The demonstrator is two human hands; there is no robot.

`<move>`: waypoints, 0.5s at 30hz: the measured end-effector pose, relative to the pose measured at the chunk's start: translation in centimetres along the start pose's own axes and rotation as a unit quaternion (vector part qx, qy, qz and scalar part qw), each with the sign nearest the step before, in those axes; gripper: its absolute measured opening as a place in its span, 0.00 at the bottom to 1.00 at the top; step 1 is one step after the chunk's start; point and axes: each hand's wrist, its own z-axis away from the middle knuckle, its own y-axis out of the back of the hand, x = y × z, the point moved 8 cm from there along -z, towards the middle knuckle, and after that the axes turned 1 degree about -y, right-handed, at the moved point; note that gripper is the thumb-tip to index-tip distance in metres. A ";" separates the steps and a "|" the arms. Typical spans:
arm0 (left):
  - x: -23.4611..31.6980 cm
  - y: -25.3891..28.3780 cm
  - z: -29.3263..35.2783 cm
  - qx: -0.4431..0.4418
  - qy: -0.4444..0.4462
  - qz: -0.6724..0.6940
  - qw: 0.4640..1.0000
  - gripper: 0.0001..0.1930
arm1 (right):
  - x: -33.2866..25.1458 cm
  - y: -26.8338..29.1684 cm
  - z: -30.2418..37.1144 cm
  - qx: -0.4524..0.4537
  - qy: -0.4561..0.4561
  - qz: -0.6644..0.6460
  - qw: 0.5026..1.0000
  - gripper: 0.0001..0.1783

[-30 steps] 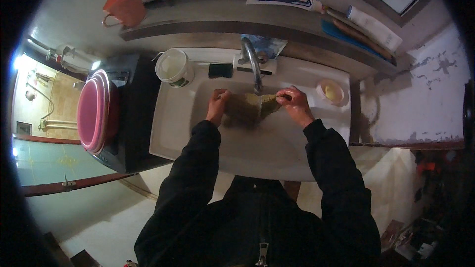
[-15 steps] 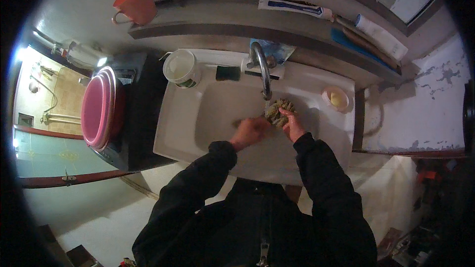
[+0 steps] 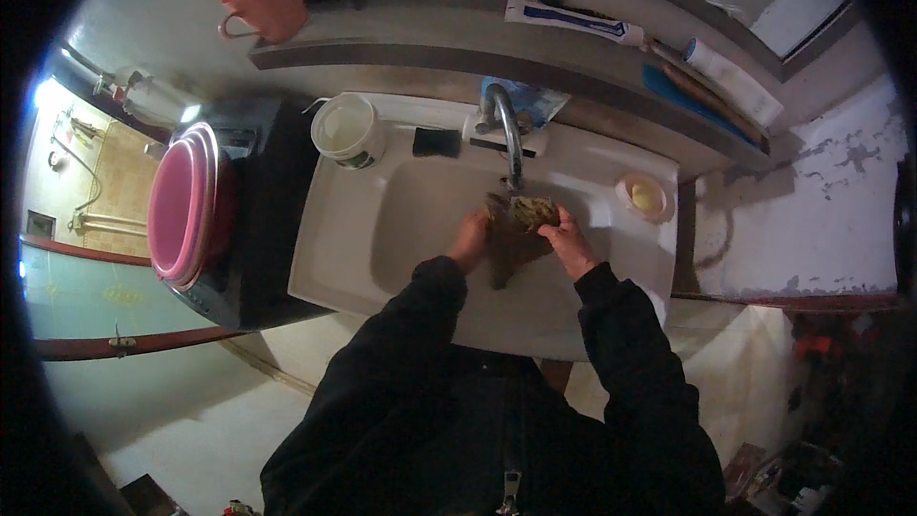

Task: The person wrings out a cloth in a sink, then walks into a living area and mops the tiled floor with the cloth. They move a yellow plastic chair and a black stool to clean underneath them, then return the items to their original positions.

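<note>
In the white sink (image 3: 411, 220), below the curved metal tap (image 3: 514, 148), a rough, mottled brown and tan lump (image 3: 535, 213) is held up. My right hand (image 3: 570, 244) grips its right side, thumb on the near face. At its left, my left hand (image 3: 468, 241) is closed, with a blurred brownish bit (image 3: 497, 204) by the fingertips. Whether that bit is a separate thing or part of the lump I cannot tell. A dark shadow falls on the basin beneath.
On the sink's back rim are a white bucket (image 3: 346, 129) and a dark green scouring pad (image 3: 437, 142). A soap dish (image 3: 641, 198) with yellow soap sits at the right. Pink basins (image 3: 180, 210) stand left. The shelf (image 3: 420, 43) holds an orange mug (image 3: 265, 0) and toothpaste tube (image 3: 573, 22).
The lump has been turned, now showing a flatter, more oblong face. My left hand has risen slightly and turned upright beside it. My right hand keeps its grip.
</note>
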 end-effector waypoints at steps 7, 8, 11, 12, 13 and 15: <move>3.0 -2.2 1.0 -0.019 -0.052 0.012 0.998 0.22 | 6.3 -2.0 0.7 -0.009 -0.186 -0.191 0.964 0.34; 3.5 -2.5 1.2 -0.032 -0.067 -0.004 0.997 0.24 | 6.9 -3.0 0.5 -0.046 -0.186 -0.255 0.948 0.34; 5.0 -1.4 1.3 -0.048 -0.089 -0.140 0.985 0.24 | 5.7 -3.6 -0.5 -0.112 -0.051 -0.350 0.929 0.28; 5.5 -0.4 1.4 -0.052 -0.098 -0.200 0.973 0.23 | 5.4 -3.1 -0.7 -0.108 -0.024 -0.353 0.929 0.26; 5.7 1.3 1.4 -0.032 -0.083 -0.139 0.986 0.23 | 5.1 -2.1 -1.1 -0.073 0.005 -0.335 0.939 0.24; 6.1 4.2 1.3 -0.005 -0.080 -0.015 0.997 0.22 | 5.0 0.4 -1.8 0.032 -0.010 -0.271 0.962 0.20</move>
